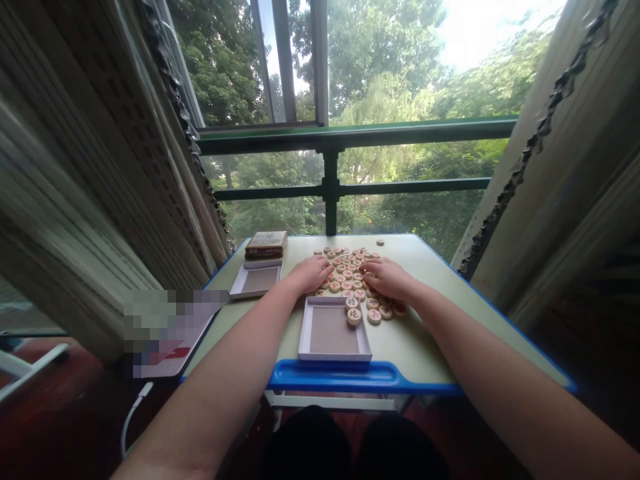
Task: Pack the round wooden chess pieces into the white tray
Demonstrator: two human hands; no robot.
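Round wooden Chinese chess pieces with red and dark characters lie in a spread group on the table. My left hand rests at the left side of the group, its fingers stretched over the pieces. At the right side, my right hand lies over other pieces with its fingers apart. Neither hand appears to grip a piece; some are hidden beneath them. Nearer me is a shallow white box tray, and two pieces, one above the other in view, sit at its right back corner.
The pale tabletop has a blue edge with a trough in front. Another shallow tray lies at left, before a brown box. One piece sits apart at the back. A partly blurred flat device with a white cable is left.
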